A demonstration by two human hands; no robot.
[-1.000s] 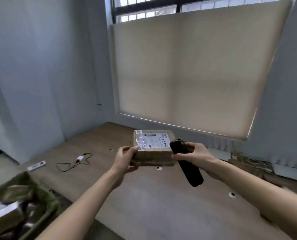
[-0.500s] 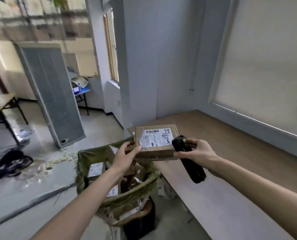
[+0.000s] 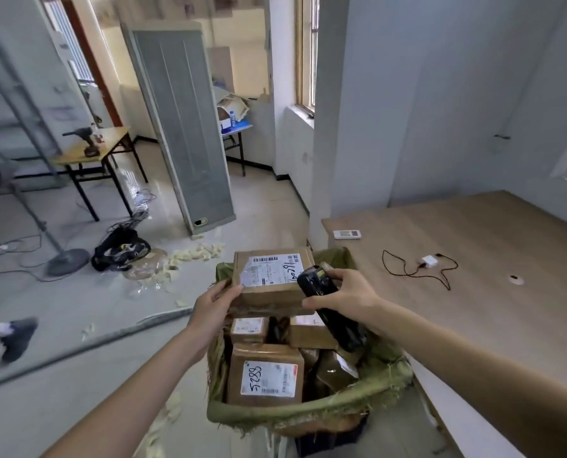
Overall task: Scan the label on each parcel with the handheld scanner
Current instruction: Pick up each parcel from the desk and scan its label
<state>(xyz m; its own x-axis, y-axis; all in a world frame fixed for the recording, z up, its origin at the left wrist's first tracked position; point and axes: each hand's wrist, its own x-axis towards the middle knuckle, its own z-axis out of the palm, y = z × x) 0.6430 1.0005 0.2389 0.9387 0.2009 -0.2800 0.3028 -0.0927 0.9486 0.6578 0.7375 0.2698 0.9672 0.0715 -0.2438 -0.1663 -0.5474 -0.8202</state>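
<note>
to our right runs the wooden table (image 3: pixel 473 292) with a black cable (image 3: pixel 417 271) on it, below us the green sack (image 3: pixel 308 413) of boxes (image 3: pixel 265 375), and over it our left hand (image 3: pixel 214 307) grips the parcel (image 3: pixel 272 279), label up, while our right hand (image 3: pixel 348 294) clasps the scanner (image 3: pixel 328 309) against its right edge.

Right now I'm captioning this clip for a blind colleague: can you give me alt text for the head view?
A person's left hand holds a labelled cardboard parcel over a green sack of more parcels, while the right hand grips a black handheld scanner beside its label. A wooden table stands to the right.
</note>
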